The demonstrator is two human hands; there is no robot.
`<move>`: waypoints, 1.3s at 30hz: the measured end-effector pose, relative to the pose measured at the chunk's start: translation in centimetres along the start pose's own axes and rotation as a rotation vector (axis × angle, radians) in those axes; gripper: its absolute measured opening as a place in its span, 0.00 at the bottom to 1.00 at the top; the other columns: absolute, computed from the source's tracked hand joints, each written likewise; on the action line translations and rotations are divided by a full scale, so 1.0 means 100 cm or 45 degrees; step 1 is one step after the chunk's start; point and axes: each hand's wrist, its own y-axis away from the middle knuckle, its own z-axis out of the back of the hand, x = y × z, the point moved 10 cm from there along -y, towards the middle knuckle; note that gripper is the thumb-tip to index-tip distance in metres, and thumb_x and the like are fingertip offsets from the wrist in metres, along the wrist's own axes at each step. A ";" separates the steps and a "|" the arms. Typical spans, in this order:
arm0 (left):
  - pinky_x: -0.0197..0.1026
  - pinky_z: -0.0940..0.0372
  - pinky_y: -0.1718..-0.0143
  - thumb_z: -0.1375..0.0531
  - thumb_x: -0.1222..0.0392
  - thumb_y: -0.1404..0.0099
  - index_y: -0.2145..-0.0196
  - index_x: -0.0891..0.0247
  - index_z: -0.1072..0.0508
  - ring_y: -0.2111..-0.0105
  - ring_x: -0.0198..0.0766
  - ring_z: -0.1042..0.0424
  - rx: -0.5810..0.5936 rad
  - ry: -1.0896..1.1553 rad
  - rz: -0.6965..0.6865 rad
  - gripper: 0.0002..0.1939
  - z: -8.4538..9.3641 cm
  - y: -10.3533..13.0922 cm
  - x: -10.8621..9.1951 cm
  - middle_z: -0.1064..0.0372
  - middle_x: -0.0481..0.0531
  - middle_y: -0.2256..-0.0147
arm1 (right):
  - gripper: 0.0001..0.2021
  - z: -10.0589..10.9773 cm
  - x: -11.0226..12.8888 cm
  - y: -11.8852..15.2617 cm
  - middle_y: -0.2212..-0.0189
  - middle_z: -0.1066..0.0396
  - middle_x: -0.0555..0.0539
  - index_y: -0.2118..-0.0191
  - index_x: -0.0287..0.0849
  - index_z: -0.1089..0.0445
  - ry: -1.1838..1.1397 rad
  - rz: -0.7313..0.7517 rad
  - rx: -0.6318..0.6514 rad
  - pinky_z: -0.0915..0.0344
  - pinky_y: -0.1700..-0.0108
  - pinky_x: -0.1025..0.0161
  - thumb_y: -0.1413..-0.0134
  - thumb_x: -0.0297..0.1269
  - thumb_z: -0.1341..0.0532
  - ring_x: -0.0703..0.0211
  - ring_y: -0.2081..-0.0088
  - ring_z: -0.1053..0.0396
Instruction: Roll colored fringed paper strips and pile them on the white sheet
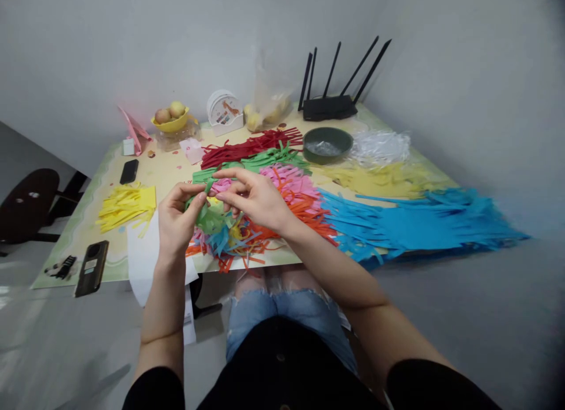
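In front of me, above the table, my left hand (179, 216) pinches a bundle of green paper strips (210, 185) between thumb and fingers. My right hand (260, 199) comes in from the right, its bent fingers at the upper end of the same strips. Below both hands lies a tangled heap of cut paper strips (227, 239) in orange, blue, pink and yellow. Right behind them are green fringed paper (276, 159), pink fringed paper (291, 180) and dark red fringed paper (247, 148).
Blue fringe (424, 222) overhangs the table's right edge, with pale yellow fringe (384, 179) and white strips (379, 146) behind. A green bowl (327, 146) stands near a black router (330, 108). Yellow fringe (126, 205) and two phones (92, 269) lie left; a fruit bowl (171, 120) stands behind.
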 end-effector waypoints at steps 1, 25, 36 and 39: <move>0.35 0.31 0.64 0.30 0.54 0.40 0.64 0.61 0.21 0.68 0.34 0.25 0.000 -0.026 -0.019 0.10 -0.001 0.000 -0.003 0.23 0.51 0.66 | 0.19 -0.001 -0.001 0.000 0.78 0.29 0.56 0.48 0.39 0.32 -0.014 -0.010 0.012 0.31 0.75 0.69 0.42 0.41 0.35 0.67 0.79 0.32; 0.37 0.31 0.65 0.30 0.53 0.41 0.64 0.62 0.21 0.70 0.35 0.26 0.151 -0.003 0.012 0.11 -0.014 0.003 -0.012 0.23 0.52 0.68 | 0.26 -0.003 -0.012 0.003 0.79 0.29 0.56 0.49 0.37 0.31 -0.364 -0.131 0.118 0.33 0.77 0.70 0.49 0.49 0.30 0.69 0.81 0.34; 0.36 0.30 0.60 0.30 0.55 0.41 0.63 0.61 0.30 0.64 0.36 0.23 0.171 -0.182 -0.113 0.14 -0.029 -0.010 -0.014 0.24 0.51 0.64 | 0.17 0.016 -0.010 -0.020 0.77 0.32 0.54 0.65 0.38 0.30 -0.082 -0.071 0.018 0.41 0.82 0.74 0.49 0.47 0.30 0.72 0.81 0.39; 0.38 0.30 0.57 0.33 0.56 0.39 0.61 0.62 0.26 0.61 0.38 0.23 0.217 -0.246 -0.197 0.10 -0.036 -0.031 -0.021 0.23 0.53 0.62 | 0.15 0.020 -0.007 -0.036 0.78 0.35 0.56 0.64 0.40 0.33 -0.047 -0.059 -0.053 0.41 0.81 0.73 0.43 0.47 0.33 0.71 0.80 0.39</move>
